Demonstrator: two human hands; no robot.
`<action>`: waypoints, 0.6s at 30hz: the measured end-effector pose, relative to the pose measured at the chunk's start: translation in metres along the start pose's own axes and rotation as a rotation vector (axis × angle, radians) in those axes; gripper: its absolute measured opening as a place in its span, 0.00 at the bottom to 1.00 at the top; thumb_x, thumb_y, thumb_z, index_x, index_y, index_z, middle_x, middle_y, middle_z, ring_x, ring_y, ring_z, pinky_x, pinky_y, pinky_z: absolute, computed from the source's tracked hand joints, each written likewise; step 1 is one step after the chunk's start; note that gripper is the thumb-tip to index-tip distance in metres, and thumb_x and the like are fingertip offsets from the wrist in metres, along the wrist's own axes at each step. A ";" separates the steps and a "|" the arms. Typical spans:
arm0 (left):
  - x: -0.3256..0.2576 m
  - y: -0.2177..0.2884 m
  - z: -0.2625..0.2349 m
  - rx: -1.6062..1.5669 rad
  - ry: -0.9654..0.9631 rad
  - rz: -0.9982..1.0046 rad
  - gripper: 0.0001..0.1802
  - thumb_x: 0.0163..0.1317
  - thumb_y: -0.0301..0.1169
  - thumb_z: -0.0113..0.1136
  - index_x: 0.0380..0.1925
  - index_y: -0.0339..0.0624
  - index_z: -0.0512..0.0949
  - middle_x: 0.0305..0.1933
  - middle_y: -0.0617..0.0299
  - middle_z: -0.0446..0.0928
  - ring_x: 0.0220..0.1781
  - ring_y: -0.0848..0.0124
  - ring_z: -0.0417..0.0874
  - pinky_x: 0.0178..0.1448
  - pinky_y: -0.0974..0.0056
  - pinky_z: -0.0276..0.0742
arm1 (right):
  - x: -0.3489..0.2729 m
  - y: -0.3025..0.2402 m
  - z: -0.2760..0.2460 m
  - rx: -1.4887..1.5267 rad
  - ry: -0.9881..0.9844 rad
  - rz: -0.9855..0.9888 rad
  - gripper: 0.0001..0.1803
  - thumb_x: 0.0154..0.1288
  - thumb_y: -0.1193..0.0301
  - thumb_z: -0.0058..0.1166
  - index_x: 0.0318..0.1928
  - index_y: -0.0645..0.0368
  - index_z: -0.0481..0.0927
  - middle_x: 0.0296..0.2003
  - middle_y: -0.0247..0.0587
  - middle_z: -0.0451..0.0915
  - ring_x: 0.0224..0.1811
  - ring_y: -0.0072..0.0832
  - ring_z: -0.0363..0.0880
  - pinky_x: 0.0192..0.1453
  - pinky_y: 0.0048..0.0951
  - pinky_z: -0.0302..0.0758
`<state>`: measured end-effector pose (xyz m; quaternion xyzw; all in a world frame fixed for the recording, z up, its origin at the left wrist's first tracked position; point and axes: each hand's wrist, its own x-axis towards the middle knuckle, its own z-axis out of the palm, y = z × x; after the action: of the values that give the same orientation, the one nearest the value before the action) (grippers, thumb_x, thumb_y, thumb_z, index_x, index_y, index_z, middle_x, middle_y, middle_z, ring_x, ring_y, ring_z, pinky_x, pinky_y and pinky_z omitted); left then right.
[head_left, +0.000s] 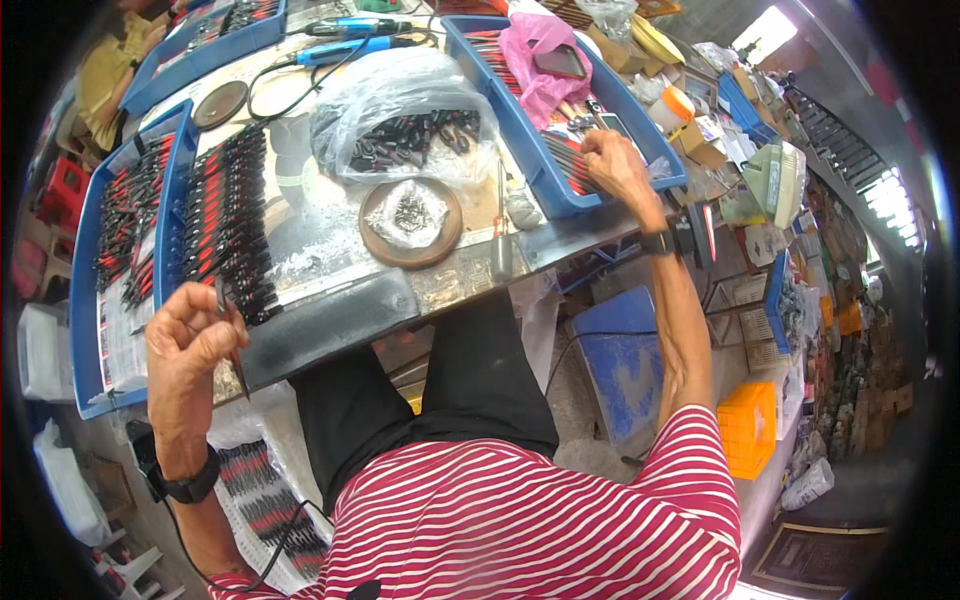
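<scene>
Near the bench's front left edge, my left hand pinches a slim dark pointed piece between thumb and fingers. Rows of slim black-and-red pieces lie stacked just beyond it. My right hand reaches over the near end of a blue tray, its fingers curled. Whatever is in those fingers is hidden. Long red-and-black pieces lie in that tray beneath the hand. At mid-bench, an open clear plastic bag holds small black parts. In front of it sits a round brown dish lined with plastic, with tiny metal parts inside.
Pink plastic and a phone lie on the right tray. A screwdriver rests near the front edge. Blue electric screwdrivers with cables lie at the back. Another blue tray stands left. A person is at far left.
</scene>
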<state>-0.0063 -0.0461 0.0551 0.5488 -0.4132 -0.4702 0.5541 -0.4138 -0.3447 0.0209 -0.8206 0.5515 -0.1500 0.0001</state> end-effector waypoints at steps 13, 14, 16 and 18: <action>-0.012 -0.015 0.022 -0.107 -0.037 -0.117 0.21 0.46 0.34 0.71 0.37 0.36 0.74 0.25 0.61 0.77 0.27 0.76 0.77 0.33 0.74 0.69 | 0.051 0.057 0.042 -0.165 -0.122 -0.053 0.10 0.51 0.73 0.48 0.31 0.58 0.82 0.32 0.54 0.80 0.38 0.48 0.79 0.42 0.43 0.73; -0.012 -0.016 0.023 -0.107 -0.037 -0.123 0.21 0.46 0.34 0.71 0.37 0.36 0.74 0.25 0.61 0.77 0.27 0.75 0.77 0.33 0.74 0.69 | 0.053 0.058 0.043 -0.175 -0.126 -0.068 0.10 0.51 0.73 0.48 0.31 0.58 0.82 0.31 0.53 0.80 0.37 0.48 0.79 0.41 0.43 0.73; -0.011 -0.019 0.025 -0.111 -0.045 -0.130 0.21 0.47 0.35 0.71 0.36 0.36 0.75 0.25 0.60 0.77 0.27 0.75 0.78 0.33 0.74 0.69 | 0.057 0.059 0.043 -0.195 -0.133 -0.084 0.09 0.51 0.72 0.48 0.31 0.59 0.81 0.30 0.53 0.80 0.37 0.48 0.79 0.39 0.43 0.73; -0.009 -0.020 0.027 -0.125 -0.060 -0.155 0.20 0.47 0.35 0.71 0.36 0.36 0.75 0.25 0.60 0.78 0.27 0.74 0.78 0.34 0.73 0.71 | 0.058 0.061 0.044 -0.213 -0.106 -0.125 0.08 0.50 0.72 0.49 0.30 0.58 0.80 0.28 0.51 0.80 0.35 0.48 0.79 0.36 0.43 0.74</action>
<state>-0.0363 -0.0422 0.0372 0.5291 -0.3557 -0.5529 0.5365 -0.4381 -0.4289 -0.0170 -0.8555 0.5113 -0.0469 -0.0674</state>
